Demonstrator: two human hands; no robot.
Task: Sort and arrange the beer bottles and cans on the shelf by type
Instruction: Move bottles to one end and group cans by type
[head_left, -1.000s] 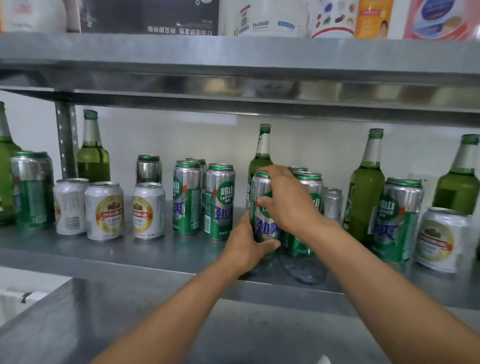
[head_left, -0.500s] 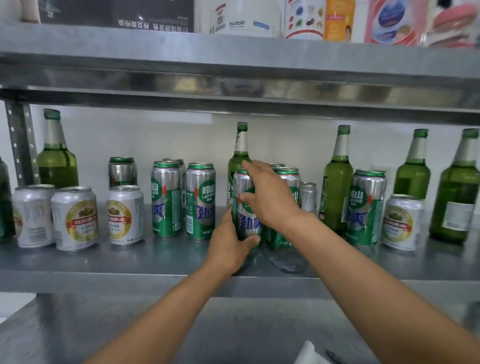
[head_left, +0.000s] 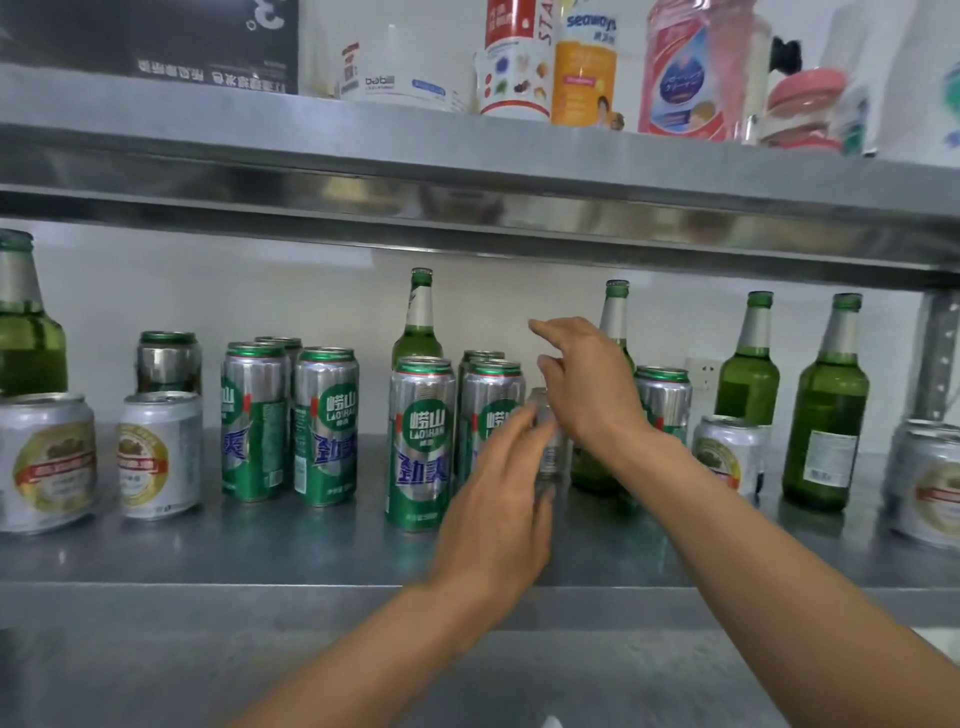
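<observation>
Change: both my hands have let go of the tall green can (head_left: 422, 441) they gripped half a second ago. It stands upright on the shelf (head_left: 260, 551), just left of my left fingertips.
Left hand (head_left: 498, 499): fingers nearly straight, holding nothing and reaching toward the small silver can (head_left: 549, 452). The blur hides whether they touch it.
Right hand (head_left: 592, 395): above the small silver can, fingers loosely spread, holding nothing.
Behind my fingers: a second tall can (head_left: 491, 410) close beside the released one, and a green bottle (head_left: 615, 312) partly hidden by my right hand.
Beyond my right wrist: another tall can (head_left: 665, 400), a short white can (head_left: 727, 452) and two more bottles (head_left: 748, 374).
Far left of my fingers: a pair of tall cans (head_left: 326, 426) and short white cans (head_left: 160, 454).
</observation>
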